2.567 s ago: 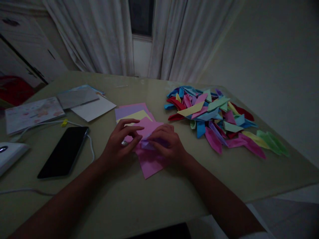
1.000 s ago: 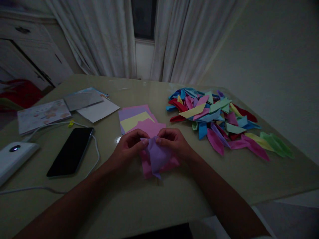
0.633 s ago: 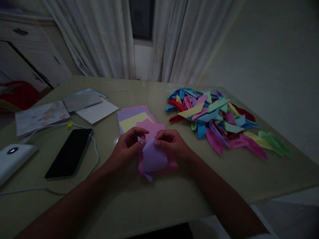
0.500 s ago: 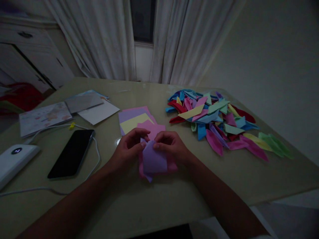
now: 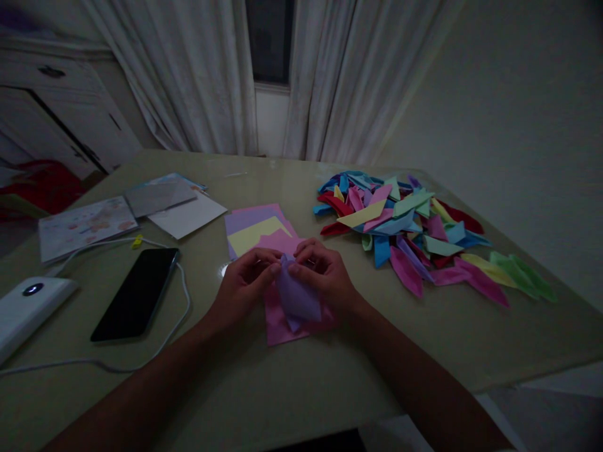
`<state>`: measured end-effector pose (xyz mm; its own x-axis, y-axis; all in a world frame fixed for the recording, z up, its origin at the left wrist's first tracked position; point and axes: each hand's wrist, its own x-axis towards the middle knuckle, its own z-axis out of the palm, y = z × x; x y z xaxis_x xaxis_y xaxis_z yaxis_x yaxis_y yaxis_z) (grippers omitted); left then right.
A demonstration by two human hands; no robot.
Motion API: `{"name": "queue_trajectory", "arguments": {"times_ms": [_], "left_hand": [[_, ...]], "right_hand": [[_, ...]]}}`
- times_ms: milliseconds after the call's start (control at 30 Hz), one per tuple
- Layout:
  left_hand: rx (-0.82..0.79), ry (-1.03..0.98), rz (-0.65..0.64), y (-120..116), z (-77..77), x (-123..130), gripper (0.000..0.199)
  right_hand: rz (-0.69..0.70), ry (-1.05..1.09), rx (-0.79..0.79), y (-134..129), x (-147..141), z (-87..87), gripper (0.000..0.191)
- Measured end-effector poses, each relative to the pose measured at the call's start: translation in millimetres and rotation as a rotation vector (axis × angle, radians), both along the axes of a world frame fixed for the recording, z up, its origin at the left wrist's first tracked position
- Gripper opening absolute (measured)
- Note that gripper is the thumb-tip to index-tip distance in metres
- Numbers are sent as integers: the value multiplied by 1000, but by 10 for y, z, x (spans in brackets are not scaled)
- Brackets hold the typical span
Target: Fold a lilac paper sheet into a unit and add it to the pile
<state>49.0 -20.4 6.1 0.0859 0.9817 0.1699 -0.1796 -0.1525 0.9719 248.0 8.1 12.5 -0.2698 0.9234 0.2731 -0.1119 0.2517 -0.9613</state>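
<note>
STEP: folding purple paper (image 5: 301,297), apparently | GRIP: left hand (image 5: 245,280), right hand (image 5: 326,274) pinch its top | NEXT: firm crease, presumably

In view are one left hand (image 5: 245,284) and one right hand (image 5: 324,276), with one purple paper (image 5: 300,298) between them; one worktop (image 5: 226,383) bears one phone (image 5: 136,295), one white device (image 5: 35,314), one floral card (image 5: 87,227) and one yellow sheet (image 5: 252,233); the pink sheets (image 5: 279,328) overlap too much to count. One heap of folded papers (image 5: 400,221) is likewise uncountable; two bright green pieces (image 5: 511,271) lie at its right end.
</note>
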Motion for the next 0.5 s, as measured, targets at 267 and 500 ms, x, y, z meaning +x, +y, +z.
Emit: {"name": "queue_trajectory", "arguments": {"times_ms": [267, 500], "left_hand": [[70, 72, -66, -15, 1, -7, 10], [15, 127, -1, -4, 74, 10, 23]], "right_hand": [[45, 40, -3, 32, 4, -33, 32], [33, 42, -7, 54, 15, -56, 29]]}}
